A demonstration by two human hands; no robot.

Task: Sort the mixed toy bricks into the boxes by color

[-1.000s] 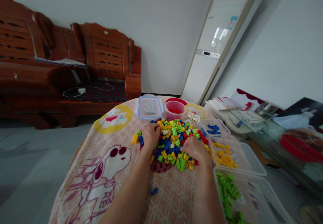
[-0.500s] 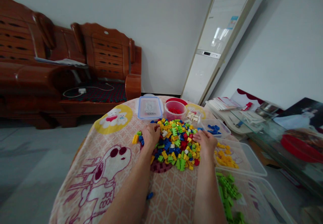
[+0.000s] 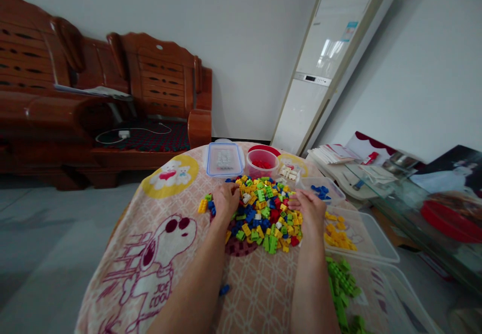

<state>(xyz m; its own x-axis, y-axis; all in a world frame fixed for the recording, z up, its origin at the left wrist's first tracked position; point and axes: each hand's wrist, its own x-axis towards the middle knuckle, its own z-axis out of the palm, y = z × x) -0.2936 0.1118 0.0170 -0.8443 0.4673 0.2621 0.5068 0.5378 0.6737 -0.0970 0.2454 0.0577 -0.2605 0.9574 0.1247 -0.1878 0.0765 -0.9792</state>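
A heap of mixed toy building bricks in yellow, green, blue, red and white lies on the table. My left hand rests at the heap's left edge with its fingers curled together; whatever they hold, if anything, is hidden. At the right edge, my right hand reaches over the bricks, fingers stretched out to the left, with no brick visible in them. A short yellow brick sits just left of my left hand. One blue brick lies apart, near my left forearm.
Around the heap stand a lidded box, a round tub of red bricks, a pile of white bricks, and clear trays with blue bricks, yellow bricks and green bricks. A patterned cloth covers the round table.
My right hand has shifted slightly right and its fingers look straighter. A bit of blue seen by its fingertips earlier no longer shows. My left hand has hardly moved.
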